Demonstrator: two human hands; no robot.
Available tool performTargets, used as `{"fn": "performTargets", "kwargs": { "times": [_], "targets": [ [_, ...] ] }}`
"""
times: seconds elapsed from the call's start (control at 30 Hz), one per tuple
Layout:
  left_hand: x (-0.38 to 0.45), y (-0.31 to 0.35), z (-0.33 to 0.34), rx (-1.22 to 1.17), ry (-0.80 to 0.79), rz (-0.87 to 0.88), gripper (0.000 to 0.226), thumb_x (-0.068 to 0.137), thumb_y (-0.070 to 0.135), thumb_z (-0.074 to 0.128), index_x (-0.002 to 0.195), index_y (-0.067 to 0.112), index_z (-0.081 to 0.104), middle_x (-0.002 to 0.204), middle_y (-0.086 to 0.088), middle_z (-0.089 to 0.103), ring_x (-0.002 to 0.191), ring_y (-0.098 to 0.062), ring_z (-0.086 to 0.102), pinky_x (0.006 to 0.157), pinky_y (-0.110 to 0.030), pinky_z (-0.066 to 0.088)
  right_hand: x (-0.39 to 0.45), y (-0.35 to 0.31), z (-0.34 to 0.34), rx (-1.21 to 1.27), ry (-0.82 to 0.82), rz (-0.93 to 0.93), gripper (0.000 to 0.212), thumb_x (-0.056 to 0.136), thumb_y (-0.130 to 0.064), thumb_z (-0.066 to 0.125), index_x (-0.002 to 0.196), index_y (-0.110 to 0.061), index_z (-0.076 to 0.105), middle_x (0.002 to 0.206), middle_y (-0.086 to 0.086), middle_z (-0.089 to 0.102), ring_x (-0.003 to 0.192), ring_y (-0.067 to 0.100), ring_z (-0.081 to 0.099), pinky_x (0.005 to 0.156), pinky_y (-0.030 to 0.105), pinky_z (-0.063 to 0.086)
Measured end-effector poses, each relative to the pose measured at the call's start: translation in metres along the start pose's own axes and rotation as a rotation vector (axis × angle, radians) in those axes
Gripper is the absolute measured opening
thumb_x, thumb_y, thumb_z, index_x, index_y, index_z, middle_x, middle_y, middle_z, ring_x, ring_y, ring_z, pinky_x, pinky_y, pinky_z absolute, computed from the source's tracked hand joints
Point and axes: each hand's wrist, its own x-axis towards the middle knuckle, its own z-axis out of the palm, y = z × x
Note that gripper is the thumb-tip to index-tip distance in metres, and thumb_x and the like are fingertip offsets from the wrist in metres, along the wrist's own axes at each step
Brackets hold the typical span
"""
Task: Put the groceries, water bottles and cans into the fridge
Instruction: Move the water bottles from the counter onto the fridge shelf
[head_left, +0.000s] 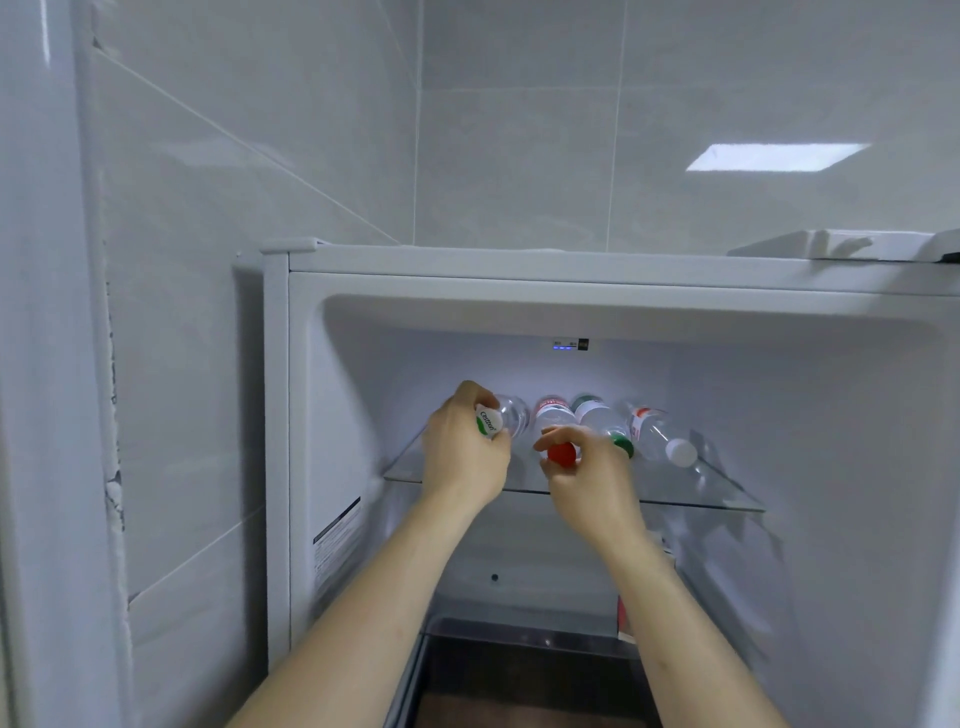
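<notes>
Both hands are in the fridge (291, 415). Left hand (462, 452) grips a white-and-green-capped bottle (506, 415), right hand (587, 467) pinches the red-capped bottle (556, 415). Four bottles lie sideways on the glass shelf (727, 499), caps forward, probably to fit them in a row.

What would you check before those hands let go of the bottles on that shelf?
1. Left hand grips the leftmost bottle at its cap end: ok.
2. Right hand pinches the red cap of the second bottle: ok.
3. All four bottles lie on the glass shelf, caps toward the front: ok.
4. Green-cap bottle and white-cap bottle lie untouched: ok.
5. Caps sit behind the shelf's front edge: ok.
6. Bottles will not roll once released: cannot tell.
</notes>
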Motion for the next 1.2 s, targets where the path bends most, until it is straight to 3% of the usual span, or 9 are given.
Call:
{"fn": "performTargets", "kwargs": {
  "times": [0.13, 0.33, 0.43, 0.6, 0.87, 0.97, 1.03, 1.13, 1.2],
  "targets": [
    [0.007, -0.004, 0.011, 0.002, -0.031, -0.074, 0.022, 0.08, 0.009, 0.067, 0.094, 0.024, 0.058, 0.091, 0.009, 0.061, 0.078, -0.015, 0.057, 0.063, -0.028, 0.044, 0.011, 0.005, -0.001, -0.026, -0.065, 0.004, 0.028, 0.093, -0.004, 0.059, 0.095, -0.027, 0.076, 0.101, -0.012, 0.072, 0.093, 0.009, 0.068, 0.082, 0.028, 0.057],
    [0.014, -0.016, 0.024, 0.055, -0.079, -0.167, 0.019, 0.081, 0.012, 0.063, 0.091, 0.028, 0.063, 0.099, 0.009, 0.06, 0.09, -0.017, 0.059, 0.064, -0.025, 0.04, 0.026, 0.009, -0.004, -0.093, -0.172, 0.034, 0.034, 0.098, -0.003, 0.05, 0.102, -0.025, 0.076, 0.107, -0.016, 0.06, 0.098, 0.005, 0.06, 0.083, 0.021, 0.047],
    [0.018, -0.022, 0.03, 0.063, -0.102, -0.191, 0.02, 0.081, 0.014, 0.06, 0.087, 0.033, 0.06, 0.108, 0.003, 0.063, 0.089, -0.018, 0.06, 0.063, -0.026, 0.039, 0.029, 0.012, -0.002, -0.11, -0.218, 0.007, 0.033, 0.1, -0.004, 0.048, 0.104, -0.026, 0.074, 0.116, -0.017, 0.053, 0.102, 0.006, 0.055, 0.086, 0.022, 0.044],
    [0.026, -0.02, 0.035, 0.142, -0.164, -0.171, 0.015, 0.088, 0.017, 0.063, 0.097, 0.029, 0.06, 0.099, 0.01, 0.056, 0.089, -0.018, 0.057, 0.07, -0.027, 0.04, 0.034, 0.014, -0.002, -0.16, -0.305, -0.003, 0.033, 0.1, -0.007, 0.046, 0.115, -0.023, 0.071, 0.137, -0.012, 0.05, 0.104, 0.006, 0.049, 0.099, 0.031, 0.048],
    [0.03, -0.022, 0.038, 0.084, -0.323, -0.113, 0.012, 0.096, 0.033, 0.063, 0.107, 0.029, 0.06, 0.116, 0.006, 0.064, 0.098, -0.012, 0.055, 0.084, -0.027, 0.043, 0.03, 0.013, -0.004, -0.185, -0.253, -0.013, 0.033, 0.099, -0.008, 0.046, 0.114, -0.024, 0.069, 0.139, -0.009, 0.055, 0.102, 0.013, 0.057, 0.085, 0.028, 0.045],
    [0.028, -0.021, 0.032, 0.043, -0.368, -0.111, 0.01, 0.099, 0.031, 0.058, 0.11, 0.03, 0.059, 0.128, 0.005, 0.063, 0.109, -0.014, 0.058, 0.09, -0.03, 0.046, 0.027, 0.01, -0.004, -0.217, -0.234, -0.013, 0.033, 0.099, -0.007, 0.046, 0.116, -0.023, 0.07, 0.143, -0.01, 0.054, 0.115, 0.017, 0.059, 0.083, 0.026, 0.04],
    [0.024, -0.019, 0.026, 0.003, -0.36, -0.112, 0.012, 0.101, 0.025, 0.054, 0.112, 0.03, 0.058, 0.126, 0.003, 0.064, 0.104, -0.014, 0.061, 0.085, -0.029, 0.048, 0.024, 0.009, -0.006, -0.219, -0.22, -0.007, 0.033, 0.098, -0.007, 0.046, 0.117, -0.023, 0.07, 0.144, -0.01, 0.053, 0.117, 0.017, 0.059, 0.083, 0.027, 0.041],
    [0.01, -0.018, 0.015, -0.016, -0.323, -0.091, 0.016, 0.101, 0.018, 0.048, 0.111, 0.029, 0.056, 0.111, 0.0, 0.068, 0.069, -0.01, 0.056, 0.061, -0.028, 0.045, 0.017, 0.01, -0.008, -0.186, -0.199, -0.008, 0.031, 0.095, -0.007, 0.051, 0.116, -0.022, 0.068, 0.139, -0.01, 0.055, 0.103, 0.007, 0.057, 0.081, 0.027, 0.046],
    [-0.001, -0.019, 0.007, -0.034, -0.303, -0.078, 0.02, 0.1, 0.015, 0.047, 0.107, 0.031, 0.056, 0.113, 0.001, 0.067, 0.085, -0.012, 0.063, 0.069, -0.033, 0.053, 0.009, 0.008, -0.01, -0.144, -0.191, -0.005, 0.031, 0.094, -0.008, 0.055, 0.119, -0.023, 0.066, 0.139, -0.011, 0.053, 0.109, 0.004, 0.058, 0.085, 0.025, 0.047]
  ]
}}
